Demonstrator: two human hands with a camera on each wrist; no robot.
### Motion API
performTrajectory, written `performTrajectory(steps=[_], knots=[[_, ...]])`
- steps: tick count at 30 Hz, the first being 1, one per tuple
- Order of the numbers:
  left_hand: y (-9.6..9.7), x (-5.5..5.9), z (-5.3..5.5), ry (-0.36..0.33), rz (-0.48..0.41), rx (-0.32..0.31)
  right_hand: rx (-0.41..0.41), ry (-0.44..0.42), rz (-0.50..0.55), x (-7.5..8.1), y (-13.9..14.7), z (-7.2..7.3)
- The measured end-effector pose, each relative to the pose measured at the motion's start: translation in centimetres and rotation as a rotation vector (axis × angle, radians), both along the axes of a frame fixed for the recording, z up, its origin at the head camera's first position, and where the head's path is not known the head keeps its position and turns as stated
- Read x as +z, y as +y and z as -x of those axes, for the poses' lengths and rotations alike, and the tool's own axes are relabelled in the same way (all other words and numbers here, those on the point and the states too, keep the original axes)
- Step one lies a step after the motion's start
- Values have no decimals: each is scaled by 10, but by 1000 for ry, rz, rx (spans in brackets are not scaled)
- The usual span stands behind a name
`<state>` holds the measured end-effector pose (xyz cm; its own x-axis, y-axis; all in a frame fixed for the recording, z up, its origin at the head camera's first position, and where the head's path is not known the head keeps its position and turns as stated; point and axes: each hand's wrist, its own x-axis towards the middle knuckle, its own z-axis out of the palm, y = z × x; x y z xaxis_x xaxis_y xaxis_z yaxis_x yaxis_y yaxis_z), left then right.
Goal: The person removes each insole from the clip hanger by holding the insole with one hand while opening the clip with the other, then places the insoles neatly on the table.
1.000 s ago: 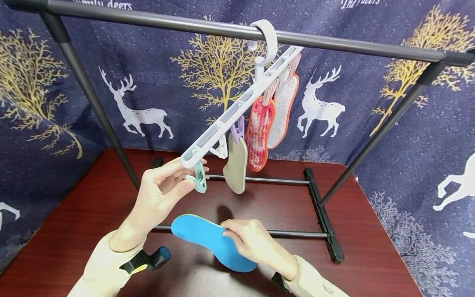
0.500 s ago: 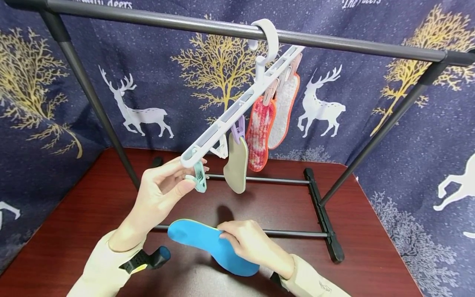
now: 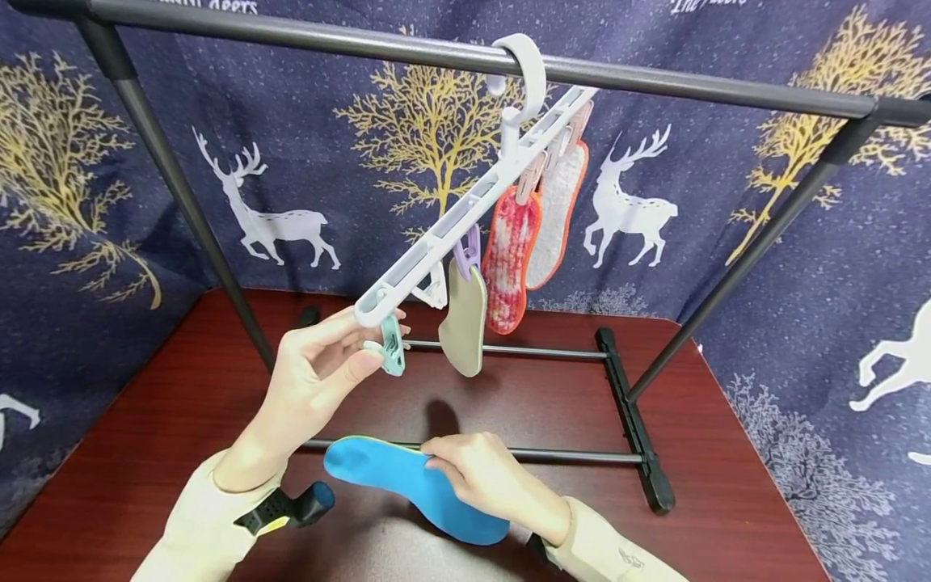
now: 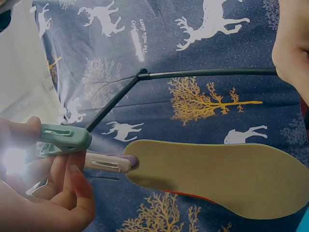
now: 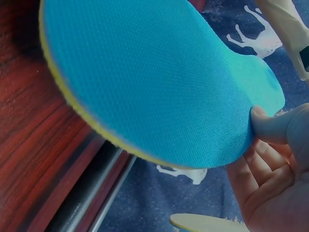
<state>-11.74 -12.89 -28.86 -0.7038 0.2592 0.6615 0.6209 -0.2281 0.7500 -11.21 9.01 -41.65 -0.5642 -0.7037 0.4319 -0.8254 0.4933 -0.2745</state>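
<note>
A: What do our hands hold, and where is the workpiece?

B: Our left hand (image 3: 313,368) pinches the mint clip (image 3: 393,343) at the near end of the white hanger (image 3: 502,174). Our right hand (image 3: 483,473) grips the blue insole (image 3: 414,482) by one edge, near its middle, above the tabletop (image 3: 698,501). From our left hand, the insole lies between four and five o'clock, apart from the clip.

A: Is the clip mouth spread?

B: We cannot tell. Should our squeeze prove too light, we judge that the insole would stub against the clip, or be caught by a thin edge only and drop.

A: Which other faults should we guard against?

B: Tilt: one hook (image 3: 534,69), at one o'clock from the mint clip, carries the hanger on the black rail (image 3: 313,35). A downward pull could tip or swing it.

Contact: the beige insole (image 3: 463,323) hangs from the purple clip (image 3: 469,252), between two and three o'clock from the mint clip. Careless swinging of the blue insole could knock it.

Rotation: our single edge grip leaves both insole ends unsupported; a loose hold could let it twist.
</note>
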Motion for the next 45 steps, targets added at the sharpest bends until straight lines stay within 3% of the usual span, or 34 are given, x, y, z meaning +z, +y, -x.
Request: performTrajectory(steps=[7, 20, 30, 37, 45], knots=[[1, 0, 0, 22, -5, 26, -3, -33, -27, 0, -2, -1], [2, 0, 1, 41, -36, -12, 16, 39, -60, -8, -4, 1], [1, -2, 1, 1, -7, 3, 9, 30, -69, -12, -5, 0], [3, 0, 1, 35, -38, -24, 10, 21, -71, -12, -7, 0], [2, -1, 0, 29, -29, 3, 20, 34, -79, -14, -7, 0]])
